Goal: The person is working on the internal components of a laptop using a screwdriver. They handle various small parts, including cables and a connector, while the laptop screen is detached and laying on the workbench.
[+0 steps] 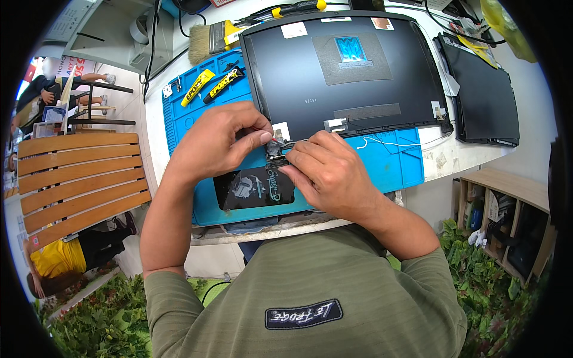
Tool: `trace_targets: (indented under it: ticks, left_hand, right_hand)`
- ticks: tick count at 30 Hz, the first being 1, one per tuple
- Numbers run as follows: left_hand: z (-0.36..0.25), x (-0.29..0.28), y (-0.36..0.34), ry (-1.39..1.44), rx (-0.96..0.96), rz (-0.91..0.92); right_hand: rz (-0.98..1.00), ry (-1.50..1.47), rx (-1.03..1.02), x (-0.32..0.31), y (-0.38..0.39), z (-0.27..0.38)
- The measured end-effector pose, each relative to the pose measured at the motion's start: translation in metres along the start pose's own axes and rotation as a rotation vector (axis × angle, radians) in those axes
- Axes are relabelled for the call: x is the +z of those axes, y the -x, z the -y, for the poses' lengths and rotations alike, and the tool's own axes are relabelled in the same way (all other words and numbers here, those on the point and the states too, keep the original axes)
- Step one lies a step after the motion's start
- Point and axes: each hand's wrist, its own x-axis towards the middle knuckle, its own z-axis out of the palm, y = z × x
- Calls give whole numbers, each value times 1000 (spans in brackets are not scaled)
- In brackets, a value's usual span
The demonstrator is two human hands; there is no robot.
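Your wide black laptop lid panel (286, 71) lies flat on the blue work mat (412, 161), which covers part of the white desk (444, 164), with its lower left corner between your hands. Your left hand (218, 143) has thumb and forefinger pinched together on a small reddish sliver (274, 139), mostly hidden; the fingers of your right hand (334, 173) look clamped on the dark metal hinge piece (277, 159) at that corner. Expect the panel to be light but broad, smooth enough to slide and prone to flex, so lift it by opposite side edges rather than one corner. The hinge piece should be stiff, while the plastic around it may crack if twisted. Keep your grip off the loose white cable (382, 143), which looks thin and easily snagged.
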Motion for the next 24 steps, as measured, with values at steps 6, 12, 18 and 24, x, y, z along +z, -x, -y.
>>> trace_targets:
  ticks: [6,12,18,24]
  left_hand:
    - [2,10,2,26,-81,-55]
    - [2,19,6,77,-117,-93]
    - [2,21,8,72,-117,-115]
    - [2,24,12,98,-116,-138]
  right_hand:
    - [-3,10,-6,1,0,0]
    - [-26,2,-14,2,0,0]
    - [0,6,-10,1,1,0]
    - [-5,-8,0,1,3,4]
